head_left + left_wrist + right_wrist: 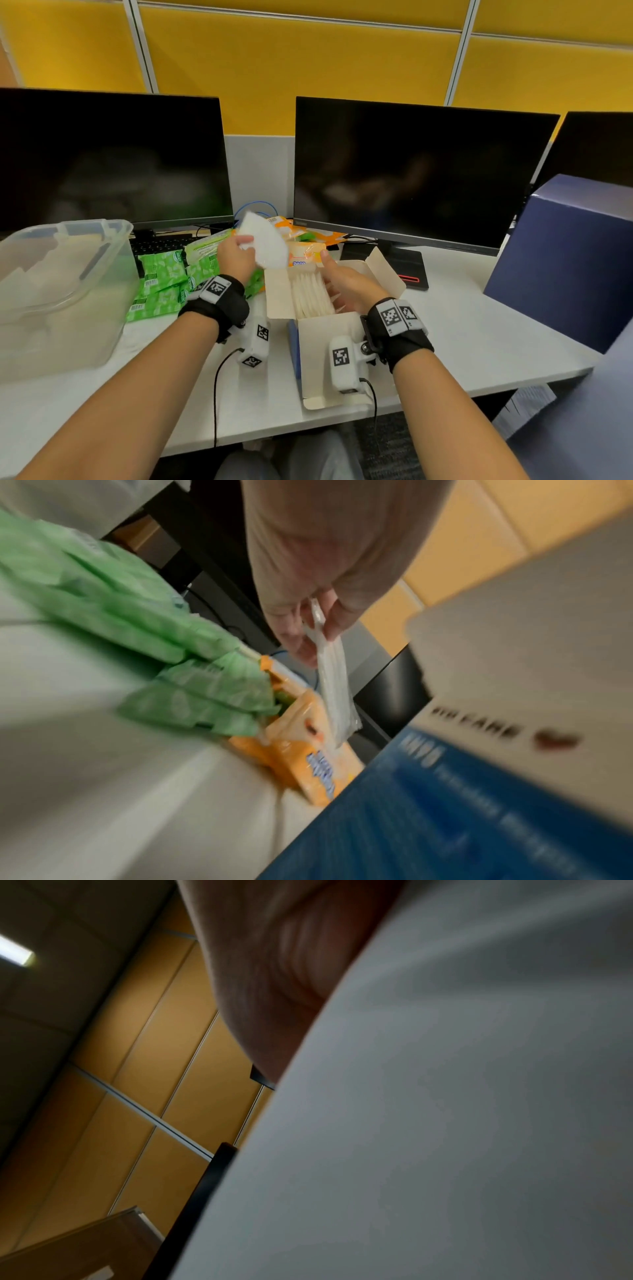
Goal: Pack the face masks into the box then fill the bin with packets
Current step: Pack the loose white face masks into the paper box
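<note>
My left hand [235, 257] pinched one white face mask [263, 241] by its edge, thumb and fingers clamped on it, held up above the far-left corner of the box [310, 337]. My right hand [346, 286] was inside the open box, fingers fairly straight against the stack of masks [310, 294] standing there, thumb up, gripping nothing I could see. Box flaps were folded out, box sat on the white desk [479, 342] in front of me. Green packets [161, 284] lay left of the box, orange packets [305, 253] just behind it. Clear bin [65, 291] stood at far left. Two dark monitors [411, 171] behind, a dark blue carton [565, 260] on the right.
</note>
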Motion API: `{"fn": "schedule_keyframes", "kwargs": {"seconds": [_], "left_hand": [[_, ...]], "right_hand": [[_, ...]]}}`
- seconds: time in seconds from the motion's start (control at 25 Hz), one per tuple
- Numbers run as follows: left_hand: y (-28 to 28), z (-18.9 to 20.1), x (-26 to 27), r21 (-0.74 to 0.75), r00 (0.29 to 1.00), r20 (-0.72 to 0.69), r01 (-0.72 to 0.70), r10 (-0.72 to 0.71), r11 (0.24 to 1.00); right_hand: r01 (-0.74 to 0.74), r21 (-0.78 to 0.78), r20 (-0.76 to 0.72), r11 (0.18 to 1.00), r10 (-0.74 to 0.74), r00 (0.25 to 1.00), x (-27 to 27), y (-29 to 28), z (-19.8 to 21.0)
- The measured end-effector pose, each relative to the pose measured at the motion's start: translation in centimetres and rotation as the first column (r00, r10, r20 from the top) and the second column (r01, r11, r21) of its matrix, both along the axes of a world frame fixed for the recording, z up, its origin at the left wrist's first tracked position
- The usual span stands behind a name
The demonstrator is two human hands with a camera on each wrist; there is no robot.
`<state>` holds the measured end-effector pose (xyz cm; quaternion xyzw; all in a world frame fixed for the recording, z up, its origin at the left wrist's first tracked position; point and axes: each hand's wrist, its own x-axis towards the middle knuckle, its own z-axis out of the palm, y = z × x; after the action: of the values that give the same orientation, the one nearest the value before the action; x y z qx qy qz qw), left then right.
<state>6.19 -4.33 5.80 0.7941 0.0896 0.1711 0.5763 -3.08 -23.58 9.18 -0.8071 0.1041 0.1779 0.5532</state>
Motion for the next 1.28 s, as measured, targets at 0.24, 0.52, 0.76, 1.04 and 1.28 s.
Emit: {"fn": "schedule_keyframes", "kwargs": {"seconds": [0.24,0.52,0.76,1.04,1.28], "left_hand": [[-4.6,5.9,-4.3,-0.177,0.954,0.126,0.293,-0.274,0.94],[-7.5,2.1,-5.7,0.046,0.944,0.003,0.331,-0.331,0.943],[-7.8,0.4,-6.8,0.513,0.903,-0.107,0.409,-0.416,0.755],[-8.0,0.8,-6.8,0.604,0.909,-0.241,0.414,-0.34,0.681],[-7.9,0.7,-6.8,0.656,0.912,-0.278,0.41,-0.302,0.634]], "right_hand": [[0.146,0.397,0.032,0.906,-0.173,0.984,0.2,-1.0,0.0],[0.151,0.626,0.135,0.765,-0.297,0.945,0.7,-2.1,-1.1],[0.273,0.339,0.539,0.9,-0.424,0.728,0.4,-3.4,-0.5],[0.205,-0.605,0.444,0.769,0.112,0.889,-4.0,-6.2,6.1],[-0.226,-0.844,-0.065,0.487,0.325,0.944,-2.0,-2.4,3.6]]}}
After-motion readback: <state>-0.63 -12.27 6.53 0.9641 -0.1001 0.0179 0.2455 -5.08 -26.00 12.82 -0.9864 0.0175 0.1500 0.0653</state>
